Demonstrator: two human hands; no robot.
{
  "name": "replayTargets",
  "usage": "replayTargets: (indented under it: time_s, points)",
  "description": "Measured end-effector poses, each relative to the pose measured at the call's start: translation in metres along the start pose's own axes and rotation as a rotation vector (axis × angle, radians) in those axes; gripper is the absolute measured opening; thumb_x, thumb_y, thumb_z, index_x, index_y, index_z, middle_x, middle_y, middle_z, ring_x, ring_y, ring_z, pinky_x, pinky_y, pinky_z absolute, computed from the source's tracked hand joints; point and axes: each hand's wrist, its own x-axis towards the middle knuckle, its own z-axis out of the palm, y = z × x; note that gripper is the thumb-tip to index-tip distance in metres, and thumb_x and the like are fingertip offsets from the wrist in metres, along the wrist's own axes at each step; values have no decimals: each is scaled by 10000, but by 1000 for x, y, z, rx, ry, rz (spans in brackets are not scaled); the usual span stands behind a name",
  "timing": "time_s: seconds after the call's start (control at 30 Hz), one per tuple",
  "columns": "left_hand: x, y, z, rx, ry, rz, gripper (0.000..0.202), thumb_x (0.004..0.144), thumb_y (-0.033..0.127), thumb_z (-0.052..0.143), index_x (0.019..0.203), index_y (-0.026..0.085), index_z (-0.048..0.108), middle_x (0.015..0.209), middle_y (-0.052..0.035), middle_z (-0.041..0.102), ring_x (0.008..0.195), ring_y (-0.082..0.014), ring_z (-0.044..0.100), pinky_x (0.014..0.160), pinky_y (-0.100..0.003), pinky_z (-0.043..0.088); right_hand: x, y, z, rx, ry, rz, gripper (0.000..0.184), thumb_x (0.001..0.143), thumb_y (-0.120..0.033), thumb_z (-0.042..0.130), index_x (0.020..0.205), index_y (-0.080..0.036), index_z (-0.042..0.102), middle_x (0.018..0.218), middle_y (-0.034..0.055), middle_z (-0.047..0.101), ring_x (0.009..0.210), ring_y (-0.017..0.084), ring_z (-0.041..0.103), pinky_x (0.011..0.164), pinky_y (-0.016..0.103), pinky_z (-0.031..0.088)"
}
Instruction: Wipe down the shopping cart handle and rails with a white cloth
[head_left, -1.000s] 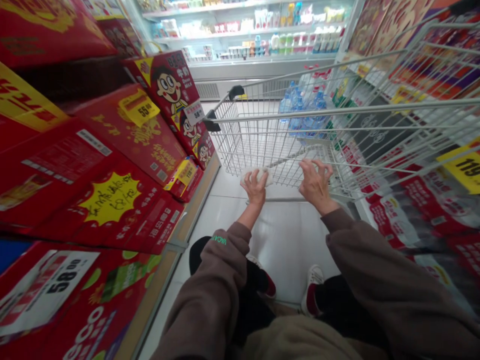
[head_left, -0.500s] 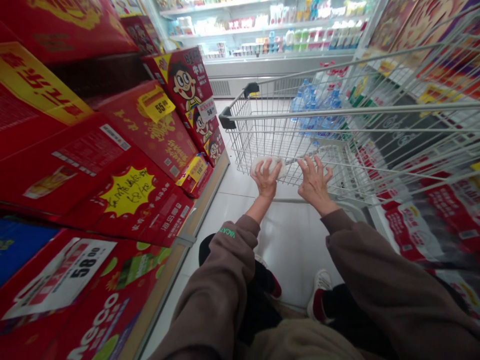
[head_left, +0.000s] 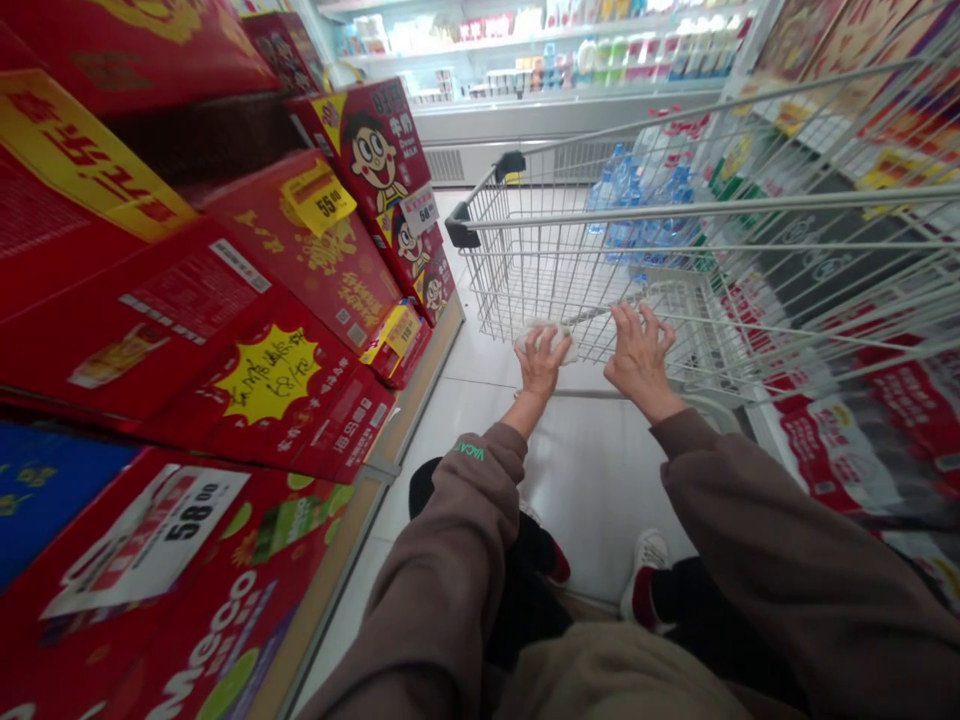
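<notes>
A wire shopping cart [head_left: 555, 235] stands before me. My left hand [head_left: 541, 365] is closed over a white cloth [head_left: 564, 345], pressing it to the lower wires at the cart's near side. Just to the right, my right hand [head_left: 639, 352] has its fingers hooked over a wire of the same side; the fingertips are partly hidden from me. Through the mesh, the basket shows no goods in it.
Stacked red drink cartons [head_left: 300, 390] with price tags rise on the left. Water bottles [head_left: 649, 205] stand beyond the cart, and wrapped red-and-white packs [head_left: 817, 440] line the right. A lit refrigerated shelf [head_left: 540, 105] closes the far end.
Both hands appear slightly further right in view, still at the cart. The right hand's fingers have drawn closer together on the wire. The left hand keeps the cloth.
</notes>
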Motion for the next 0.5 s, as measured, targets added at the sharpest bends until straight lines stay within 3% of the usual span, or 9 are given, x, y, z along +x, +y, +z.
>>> replayTargets:
  time_s: [0.1, 0.23, 0.43, 0.5]
  points:
    - [1, -6, -3, 3, -27, 21, 305, 994, 186, 601, 1153, 384, 771, 1383, -70, 687, 1342, -305, 543, 1127, -657, 410, 2, 2, -1, 20, -7, -6, 817, 761, -71, 468, 1568, -123, 354, 1547, 215, 505, 1478, 393, 348, 1125, 614, 223]
    - [16, -8, -9, 11, 62, -31, 307, 1012, 219, 578, 1217, 374, 747, 1428, -92, 659, 1413, -311, 480, 1183, -652, 326, 7, 0, -1, 48, 19, 25, 795, 752, -84, 465, 1541, -132, 386, 1479, 191, 549, 1420, 382, 401, 1135, 602, 215]
    - [1, -18, -11, 8, -89, 95, 237, 1030, 265, 579, 1129, 370, 767, 1368, -48, 697, 1348, -276, 526, 1172, -631, 362, 15, -2, -5, 40, 38, 99, 584, 793, -102, 451, 1375, -110, 498, 1307, 188, 626, 1270, 336, 506, 1092, 564, 244]
    - [2, -28, -17, 13, -40, 50, 234, 1020, 277, 598, 1130, 382, 777, 1351, -54, 705, 1335, -284, 537, 1178, -629, 358, 16, -3, -6, 18, 29, 107, 543, 799, -109, 454, 1339, -117, 510, 1261, 177, 632, 1232, 332, 513, 1073, 552, 254]
